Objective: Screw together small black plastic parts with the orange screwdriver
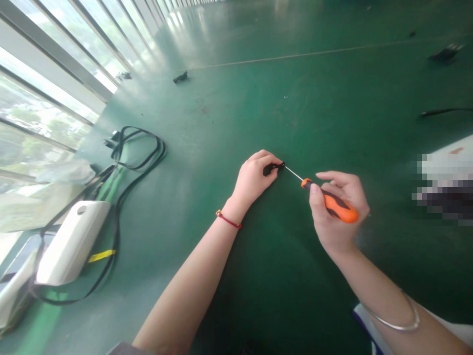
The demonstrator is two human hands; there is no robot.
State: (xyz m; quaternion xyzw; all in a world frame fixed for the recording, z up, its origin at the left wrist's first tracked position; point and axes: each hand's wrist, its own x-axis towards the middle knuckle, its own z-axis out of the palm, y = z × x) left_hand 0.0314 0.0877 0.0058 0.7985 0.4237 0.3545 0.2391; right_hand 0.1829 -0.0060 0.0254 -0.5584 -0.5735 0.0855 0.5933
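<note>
Near the middle of the green surface, my left hand pinches a small black part between thumb and fingers; what kind of part it is I cannot make out. My right hand grips a screwdriver with an orange and black handle, its forefinger lifted off the handle. The thin metal shaft points left, and its tip meets the right end of the black part. Whether the tip sits in a screw is too small to see.
A white device and a looped black cable lie on the left beside the window. A small black object is farther back. At the right are a dark cord and a pale, partly pixelated object.
</note>
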